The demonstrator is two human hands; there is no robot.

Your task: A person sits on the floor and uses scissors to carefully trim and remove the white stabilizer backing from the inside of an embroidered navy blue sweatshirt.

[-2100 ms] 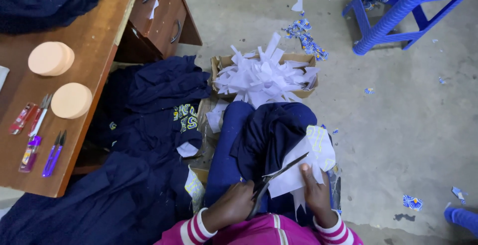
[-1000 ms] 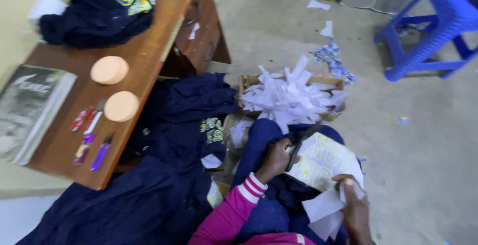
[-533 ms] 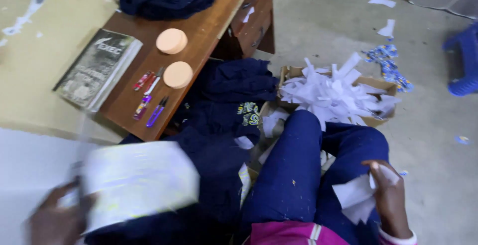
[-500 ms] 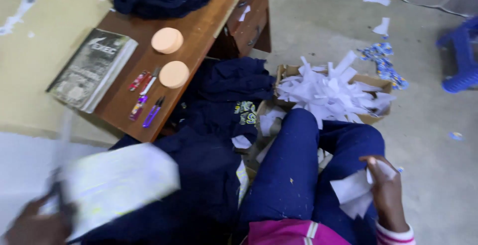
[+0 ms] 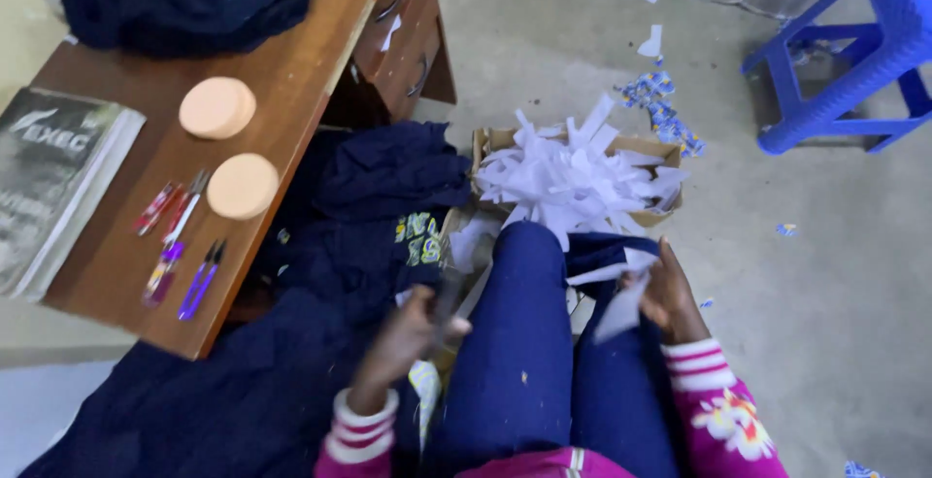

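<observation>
I sit with my legs in blue trousers [image 5: 529,342] stretched out. My left hand [image 5: 403,337] is blurred beside my left thigh, closed around a thin dark tool that looks like scissors [image 5: 445,292]. A pale printed sheet [image 5: 425,386] shows just under that wrist. My right hand [image 5: 665,292] rests over my right knee and pinches a white paper scrap [image 5: 619,311]. Right in front of my knees stands a cardboard box [image 5: 649,151] heaped with white paper strips [image 5: 568,179].
Navy garments [image 5: 383,197] are piled on the floor to my left, against a wooden desk [image 5: 301,70]. On the desk lie two round peach pads [image 5: 217,107], small cutters and pens [image 5: 180,245], a book [image 5: 49,187] and another garment. A blue plastic stool [image 5: 845,61] stands far right.
My left hand, which had swung far out to the left with the printed sheet, has come back beside my thigh without holding the sheet up. The view has shifted back toward my lap.
</observation>
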